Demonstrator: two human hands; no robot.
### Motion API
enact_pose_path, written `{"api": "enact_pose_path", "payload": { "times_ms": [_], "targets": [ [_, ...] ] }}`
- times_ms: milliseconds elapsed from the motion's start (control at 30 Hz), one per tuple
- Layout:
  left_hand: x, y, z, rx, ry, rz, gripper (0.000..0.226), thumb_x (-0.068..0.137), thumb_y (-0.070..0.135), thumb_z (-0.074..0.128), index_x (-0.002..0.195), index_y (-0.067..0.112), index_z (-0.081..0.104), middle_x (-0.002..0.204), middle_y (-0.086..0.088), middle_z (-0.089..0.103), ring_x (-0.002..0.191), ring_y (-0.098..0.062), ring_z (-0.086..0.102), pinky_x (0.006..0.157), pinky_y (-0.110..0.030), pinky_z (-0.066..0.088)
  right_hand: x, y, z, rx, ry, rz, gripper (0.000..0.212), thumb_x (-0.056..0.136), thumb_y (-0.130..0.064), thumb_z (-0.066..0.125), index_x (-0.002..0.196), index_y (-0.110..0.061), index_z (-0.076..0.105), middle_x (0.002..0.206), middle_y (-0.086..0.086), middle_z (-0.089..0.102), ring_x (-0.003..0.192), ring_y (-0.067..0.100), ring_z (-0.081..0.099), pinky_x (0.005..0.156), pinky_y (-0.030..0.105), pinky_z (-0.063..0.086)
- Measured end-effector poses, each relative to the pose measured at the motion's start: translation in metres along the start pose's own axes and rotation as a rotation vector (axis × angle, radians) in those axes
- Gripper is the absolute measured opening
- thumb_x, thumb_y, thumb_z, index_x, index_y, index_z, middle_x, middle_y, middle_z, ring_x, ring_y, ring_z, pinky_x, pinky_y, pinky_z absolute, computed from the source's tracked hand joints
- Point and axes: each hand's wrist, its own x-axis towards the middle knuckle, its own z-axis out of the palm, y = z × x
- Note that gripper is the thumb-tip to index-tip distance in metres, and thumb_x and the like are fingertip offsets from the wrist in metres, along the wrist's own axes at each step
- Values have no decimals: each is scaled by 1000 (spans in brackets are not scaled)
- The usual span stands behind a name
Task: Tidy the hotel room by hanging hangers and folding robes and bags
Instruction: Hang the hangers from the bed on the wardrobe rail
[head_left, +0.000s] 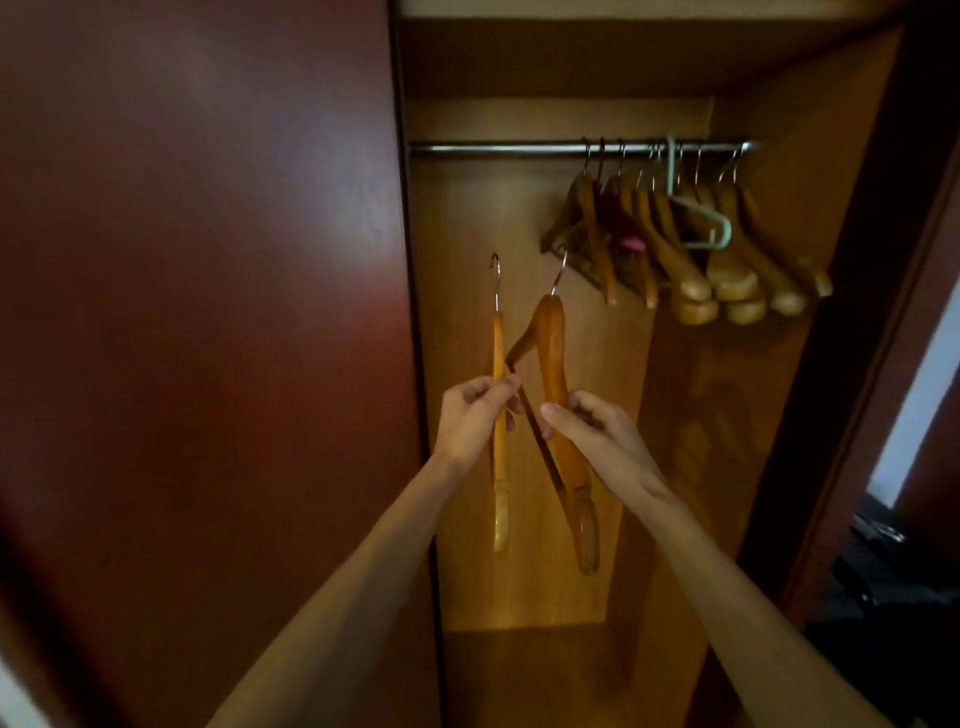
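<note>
I face an open wooden wardrobe. My left hand (475, 415) pinches a slim wooden hanger (499, 467) held upright, its metal hook pointing up. My right hand (592, 431) grips a thicker wooden hanger (553, 358), tilted with its hook toward the upper right. Both hangers are held well below the metal rail (493, 148), whose left half is bare. Several wooden hangers (691, 244) and one pale plastic hanger (719, 223) hang bunched at the rail's right end.
A dark red wardrobe door (197, 312) fills the left side. The wardrobe's right frame (883, 312) borders a dark heap of things (893, 597) on the floor at the right. A shelf edge (623, 8) runs above the rail.
</note>
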Motion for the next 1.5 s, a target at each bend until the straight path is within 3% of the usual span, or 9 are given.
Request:
{"api": "enact_pose_path", "payload": {
  "times_ms": [133,267,433,667,900,1000,1100,1300,1500],
  "targets": [
    [64,15,3,-39,0,30,36,97,30,62,90,-3,73,73,-3,68,65,-12,62,65,-23,50,64,-20,-10,-63,54,-58,28,95,-45,61,90,-19,70,81,-10,68,80,3,64,76,22,44],
    [115,30,15,-63,-20,5,30,95,35,63,98,8,75,73,4,70,68,-7,64,73,-27,51,115,-34,-29,-127,103,-94,33,96,-47,59,88,-16,69,95,3,70,92,12,64,75,20,39],
    [165,51,32,-108,-27,5,25,94,37,64,89,15,75,72,5,71,72,-11,63,77,-29,51,170,-44,-54,-156,138,-115,46,94,-54,57,95,-8,67,96,14,70,91,24,68,85,34,51],
    [228,76,39,-2,-4,104,33,95,37,62,99,7,76,73,4,71,61,-1,64,63,-15,48,225,-53,-72,-81,124,-109,45,96,-50,57,101,-7,69,94,5,71,89,16,68,81,32,51],
    [286,93,43,91,0,120,29,95,37,62,99,11,75,82,0,72,71,-8,64,75,-28,51,280,-47,-75,-43,109,-54,46,90,-56,62,105,-13,69,102,7,71,97,20,67,85,35,53],
    [303,92,42,136,-2,120,36,93,41,64,100,7,75,93,-8,75,80,-13,68,80,-30,53,295,-44,-72,-58,86,1,48,89,-57,62,106,-13,67,101,4,70,94,15,65,69,25,48],
    [308,85,46,148,-55,111,45,93,41,64,103,-3,72,94,-14,75,77,-12,72,68,-23,52,302,-39,-70,-19,102,26,47,91,-54,61,106,-9,69,91,1,73,84,11,68,58,17,46],
    [303,61,55,157,-59,57,34,96,37,61,83,8,72,68,0,70,55,-1,65,52,-12,48,309,-37,-73,11,140,76,42,88,-50,64,100,-10,72,88,5,77,85,19,73,65,23,52],
    [304,55,66,143,-118,14,39,94,42,64,84,5,72,71,-5,72,62,-14,69,50,-15,51,311,-31,-86,-57,97,115,39,88,-46,64,98,-9,73,88,7,78,85,20,74,87,37,60]
  ]
}}
